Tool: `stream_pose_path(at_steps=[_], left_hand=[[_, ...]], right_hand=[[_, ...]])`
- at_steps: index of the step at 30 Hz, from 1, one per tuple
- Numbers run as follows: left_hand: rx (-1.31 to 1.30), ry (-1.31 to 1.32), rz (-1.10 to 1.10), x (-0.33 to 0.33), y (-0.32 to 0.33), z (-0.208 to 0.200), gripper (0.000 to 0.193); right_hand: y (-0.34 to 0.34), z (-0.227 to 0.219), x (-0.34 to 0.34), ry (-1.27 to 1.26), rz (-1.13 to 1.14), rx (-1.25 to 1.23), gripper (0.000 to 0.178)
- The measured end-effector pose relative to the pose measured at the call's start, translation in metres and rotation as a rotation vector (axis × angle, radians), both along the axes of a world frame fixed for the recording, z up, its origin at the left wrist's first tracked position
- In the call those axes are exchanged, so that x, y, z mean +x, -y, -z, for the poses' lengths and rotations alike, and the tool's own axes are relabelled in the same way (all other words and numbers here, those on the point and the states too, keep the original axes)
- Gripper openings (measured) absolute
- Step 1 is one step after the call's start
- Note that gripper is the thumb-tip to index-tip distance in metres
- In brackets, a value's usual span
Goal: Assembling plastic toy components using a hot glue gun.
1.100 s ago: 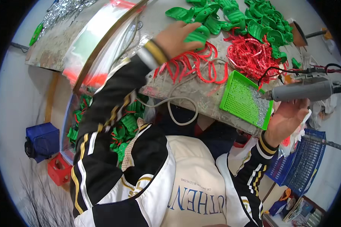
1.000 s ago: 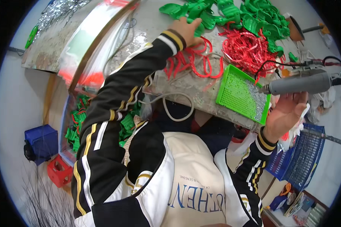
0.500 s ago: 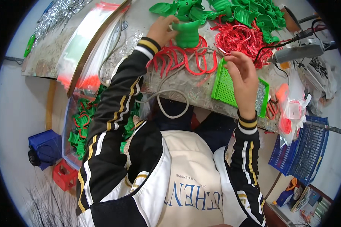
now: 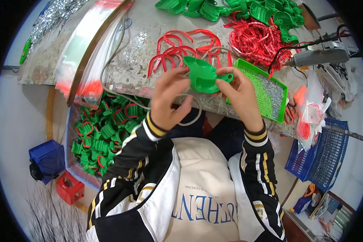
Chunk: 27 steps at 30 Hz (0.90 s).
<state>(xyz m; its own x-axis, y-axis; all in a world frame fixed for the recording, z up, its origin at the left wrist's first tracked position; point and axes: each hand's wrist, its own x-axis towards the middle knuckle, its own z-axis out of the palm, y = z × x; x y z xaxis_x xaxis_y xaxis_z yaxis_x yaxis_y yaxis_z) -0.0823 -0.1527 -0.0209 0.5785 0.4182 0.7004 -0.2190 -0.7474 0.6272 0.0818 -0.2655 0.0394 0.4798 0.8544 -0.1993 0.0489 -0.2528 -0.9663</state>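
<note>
Your right hand [image 4: 243, 95] pinches the green scoop-shaped plastic piece [image 4: 203, 77] by its holed tab above the front edge of the worktable [image 4: 138, 56], apparently leaving its cupped body free, while your left hand [image 4: 166, 99] curves open beside it, though whether it touches is unclear.

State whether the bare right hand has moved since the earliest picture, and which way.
Yes, leftward: judged against the green perforated rectangular plastic tray, the bare right hand has gone from the tray's right end to its left end.
</note>
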Motion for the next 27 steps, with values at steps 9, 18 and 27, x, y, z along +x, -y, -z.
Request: stream_pose_path(at_steps=[9,18,27], left_hand=[[-1.937,0.371,0.673,-0.002,0.011,0.004,0.07],[-1.95,0.345,0.766,-0.002,0.009,0.035,0.062],[-1.929,0.334,0.742,-0.008,0.016,0.037,0.063]], right_hand=[[-0.009,-0.019,-0.033,0.47,-0.151,0.057,0.053],[-0.035,0.052,0.03,1.268,0.011,-0.401,0.024],[-0.034,0.032,0.015,1.147,0.12,-0.313,0.028]])
